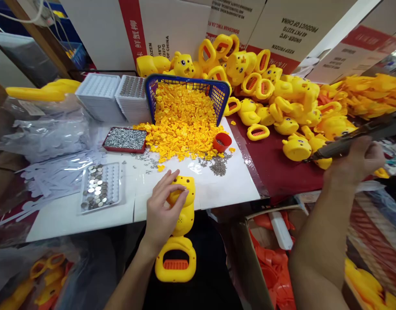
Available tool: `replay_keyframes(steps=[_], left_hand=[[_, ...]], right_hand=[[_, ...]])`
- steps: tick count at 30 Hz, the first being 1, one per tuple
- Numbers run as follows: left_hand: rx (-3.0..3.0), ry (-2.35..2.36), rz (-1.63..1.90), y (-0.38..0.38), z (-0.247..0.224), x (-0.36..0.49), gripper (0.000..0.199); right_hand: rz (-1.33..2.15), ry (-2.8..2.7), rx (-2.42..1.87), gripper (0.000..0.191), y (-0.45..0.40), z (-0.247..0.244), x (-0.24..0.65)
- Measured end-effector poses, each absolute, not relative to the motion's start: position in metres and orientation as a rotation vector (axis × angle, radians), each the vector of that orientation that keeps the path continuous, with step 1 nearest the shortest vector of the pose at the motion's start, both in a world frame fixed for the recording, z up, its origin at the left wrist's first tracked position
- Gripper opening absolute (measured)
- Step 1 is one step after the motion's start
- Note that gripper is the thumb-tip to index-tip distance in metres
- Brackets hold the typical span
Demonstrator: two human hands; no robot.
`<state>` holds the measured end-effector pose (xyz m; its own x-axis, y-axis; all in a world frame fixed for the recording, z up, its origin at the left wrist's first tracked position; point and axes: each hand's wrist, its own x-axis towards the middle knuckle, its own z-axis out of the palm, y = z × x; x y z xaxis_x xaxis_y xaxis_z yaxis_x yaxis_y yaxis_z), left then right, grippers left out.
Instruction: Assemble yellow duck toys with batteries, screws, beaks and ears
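Observation:
A yellow duck toy (pixel 186 215) with an orange-ribbed handle lies in front of me, its head end on the table edge and its handle over my lap. Over its head end, my left hand (pixel 165 209) has thumb and forefinger pinched together; a tiny shiny spot shows at the tips, too small to name. Far to the right, my right hand (pixel 362 161) is wrapped round a dark electric screwdriver (pixel 338 147). Its tip points left, close to the pile of duck toys (pixel 296 147).
A blue basket (pixel 148 97) spills small yellow parts (pixel 181 137). Near it are a red cup (pixel 222 142), loose screws (pixel 219 165), a red tray of metal pieces (pixel 125 140) and a white tray of coin cells (pixel 115 189). A cardboard box (pixel 260 258) holds orange parts below right.

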<state>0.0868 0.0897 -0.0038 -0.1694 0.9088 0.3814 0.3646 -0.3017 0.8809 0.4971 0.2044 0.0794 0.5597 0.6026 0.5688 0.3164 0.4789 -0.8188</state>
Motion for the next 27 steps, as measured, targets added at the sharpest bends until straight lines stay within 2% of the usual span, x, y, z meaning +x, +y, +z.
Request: replay_keyframes(steps=[3,7,13,27], left_hand=[[1.615,1.427,1.464,0.092,-0.003,0.099,0.006],[1.695,1.388,1.438,0.091,-0.003,0.116,0.006],[1.792,1.396,1.478,0.085,-0.005,0.125,0.004],[1.814,1.35,1.511,0.087,-0.011,0.123,0.008]], right_hand=[[0.317,-1.074,-0.935,0.027,0.183,0.092,0.443],[0.937,-1.147,-0.802,0.021,0.164,0.109,0.364],[1.222,-1.333,-0.461,0.015,0.15,0.105,0.297],[1.301,-1.346,-0.392,0.012,0.14,0.104,0.272]])
